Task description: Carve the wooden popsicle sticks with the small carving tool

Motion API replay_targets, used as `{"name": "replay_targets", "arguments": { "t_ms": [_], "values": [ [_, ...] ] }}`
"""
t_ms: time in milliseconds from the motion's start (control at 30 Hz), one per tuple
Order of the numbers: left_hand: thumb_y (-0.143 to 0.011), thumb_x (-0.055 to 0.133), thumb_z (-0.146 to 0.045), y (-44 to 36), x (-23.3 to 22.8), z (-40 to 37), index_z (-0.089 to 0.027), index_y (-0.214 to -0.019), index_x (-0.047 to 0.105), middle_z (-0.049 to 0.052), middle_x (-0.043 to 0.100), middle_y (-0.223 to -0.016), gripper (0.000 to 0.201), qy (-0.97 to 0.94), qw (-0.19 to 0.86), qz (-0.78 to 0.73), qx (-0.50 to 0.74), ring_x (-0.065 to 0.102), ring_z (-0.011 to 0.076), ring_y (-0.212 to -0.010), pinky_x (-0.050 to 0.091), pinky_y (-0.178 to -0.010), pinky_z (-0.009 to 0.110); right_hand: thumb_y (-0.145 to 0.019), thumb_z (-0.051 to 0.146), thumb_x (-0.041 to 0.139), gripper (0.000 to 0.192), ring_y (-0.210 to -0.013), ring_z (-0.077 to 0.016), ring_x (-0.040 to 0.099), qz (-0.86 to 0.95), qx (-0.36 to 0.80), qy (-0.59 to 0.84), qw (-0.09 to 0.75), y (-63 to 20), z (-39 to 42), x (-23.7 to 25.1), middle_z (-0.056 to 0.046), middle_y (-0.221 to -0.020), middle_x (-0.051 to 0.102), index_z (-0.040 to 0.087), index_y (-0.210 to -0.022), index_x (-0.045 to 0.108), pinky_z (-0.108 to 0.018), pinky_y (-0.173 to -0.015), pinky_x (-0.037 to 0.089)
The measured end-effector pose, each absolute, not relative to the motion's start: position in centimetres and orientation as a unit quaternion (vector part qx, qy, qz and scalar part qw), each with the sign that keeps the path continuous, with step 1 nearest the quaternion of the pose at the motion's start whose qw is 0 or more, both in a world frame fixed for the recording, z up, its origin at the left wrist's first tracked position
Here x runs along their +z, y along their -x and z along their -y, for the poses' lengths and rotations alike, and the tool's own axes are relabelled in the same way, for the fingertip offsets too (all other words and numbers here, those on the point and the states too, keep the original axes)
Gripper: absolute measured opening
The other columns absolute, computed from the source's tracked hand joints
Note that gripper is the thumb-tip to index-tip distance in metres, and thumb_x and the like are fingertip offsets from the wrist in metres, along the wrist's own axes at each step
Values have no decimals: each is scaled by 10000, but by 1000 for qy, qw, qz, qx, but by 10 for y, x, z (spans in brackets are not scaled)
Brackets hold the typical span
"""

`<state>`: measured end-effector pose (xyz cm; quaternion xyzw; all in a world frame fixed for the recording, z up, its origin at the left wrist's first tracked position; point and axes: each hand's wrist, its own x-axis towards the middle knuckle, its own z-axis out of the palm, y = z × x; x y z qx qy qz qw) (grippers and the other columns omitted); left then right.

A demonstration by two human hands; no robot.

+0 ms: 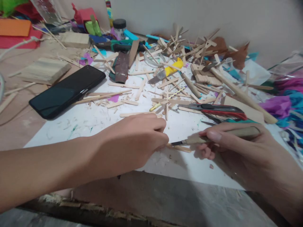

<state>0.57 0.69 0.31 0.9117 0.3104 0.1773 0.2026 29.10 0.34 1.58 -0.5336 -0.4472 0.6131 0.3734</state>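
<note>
Fingers [208,148] of the right hand [239,142] are clamped on the wooden handle of a carving tool [196,139], the thumb laid along its upper side and the butt end reaching back over the hand. Its dark blade points toward the left hand [142,134] and lies at a craft stick [183,149]; whether edge and wood touch cannot be told. The left fingers are bent together over the near end of this stick, their tips hidden, so their grip cannot be judged; the free end projects rightward over a white sheet [71,129] strewn with shavings. Just beyond the right hand lies a red-and-black utility knife [217,110], any lettering on it too blurred to read. Farther back, a heap of craft sticks [182,47] spreads toward the wall, with a yellow-and-grey object [174,66] at its near side and a long wooden rod [243,96] slanting to the right. At left, a phone [68,90] lies dark screen upward, beside a wood block [44,69]. Behind stands a black-lidded jar [120,27]; print on its side, if present, is too small to read.
</note>
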Motion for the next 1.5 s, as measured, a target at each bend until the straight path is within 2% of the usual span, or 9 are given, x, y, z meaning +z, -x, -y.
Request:
{"name": "replay_targets", "arguments": {
  "t_ms": [167, 367, 567, 800, 900, 1067, 1200, 1400, 1500],
  "values": [
    [-1034, 627, -76, -6, 0, -6, -157, -877, 779, 18, 619, -865, 233, -909, 202, -307, 198, 535, 177, -784, 353, -679, 339, -723, 340, 1029, 202, -596, -215, 780, 462, 601, 560, 333, -287, -4, 29, -146, -667, 814, 191, -778, 905, -229, -567, 629],
    [-1056, 611, -84, -8, 0, -6, -134, -921, 794, 36, 648, -882, 233, -914, 187, -290, 213, 583, 196, -832, 396, -729, 350, -686, 437, 1038, 334, -503, -209, 708, 521, 562, 585, 265, -301, -14, 29, -104, -645, 794, 179, -856, 912, -287, -466, 604],
    [-1035, 560, -42, -7, 1, -3, -130, -903, 763, 53, 650, -922, 258, -932, 144, -278, 185, 559, 210, -821, 404, -734, 369, -794, 523, 967, 345, -399, -88, 488, 532, 565, 583, 243, -305, -2, 33, 12, -448, 619, 217, -917, 863, -176, -415, 369],
    [-1033, 575, -45, -3, -8, -3, -143, -923, 788, 41, 645, -918, 259, -926, 144, -268, 224, 555, 195, -823, 418, -745, 356, -800, 357, 996, 254, -487, -152, 689, 488, 627, 517, 320, -318, 4, 14, -84, -586, 763, 176, -944, 891, -199, -468, 516],
    [-1019, 574, -29, 0, -9, -4, -148, -956, 788, 40, 639, -929, 253, -926, 145, -268, 223, 554, 196, -839, 417, -751, 356, -794, 384, 998, 271, -500, -156, 689, 484, 611, 541, 315, -317, 3, 13, -119, -616, 777, 149, -883, 895, -201, -461, 514],
    [-983, 539, 13, 0, -8, -3, -145, -920, 762, 49, 640, -957, 280, -925, 159, -265, 222, 560, 198, -867, 432, -791, 350, -708, 581, 999, 463, -401, -45, 445, 450, 557, 634, 293, -295, 9, 29, -106, -568, 718, 140, -802, 889, -153, -400, 317],
    [-979, 536, 27, -2, -6, -3, -137, -890, 748, 48, 639, -938, 282, -921, 168, -267, 228, 562, 193, -878, 431, -790, 333, -639, 647, 992, 513, -446, -81, 463, 454, 526, 661, 284, -285, 14, 35, -116, -578, 706, 159, -755, 885, -181, -423, 321],
    [-973, 517, 46, 0, -6, -3, -139, -877, 740, 51, 644, -944, 306, -917, 180, -275, 225, 563, 189, -882, 414, -777, 327, -692, 743, 909, 540, -393, -99, 370, 527, 456, 672, 249, -298, 13, 28, -50, -438, 580, 207, -679, 851, -209, -394, 201],
    [-964, 523, 51, 1, -6, -3, -153, -871, 730, 49, 646, -947, 305, -916, 186, -270, 231, 561, 187, -879, 407, -772, 320, -759, 682, 900, 483, -385, -116, 419, 535, 511, 630, 237, -302, 11, 27, -44, -432, 577, 212, -657, 852, -233, -392, 279]
  ]
}}
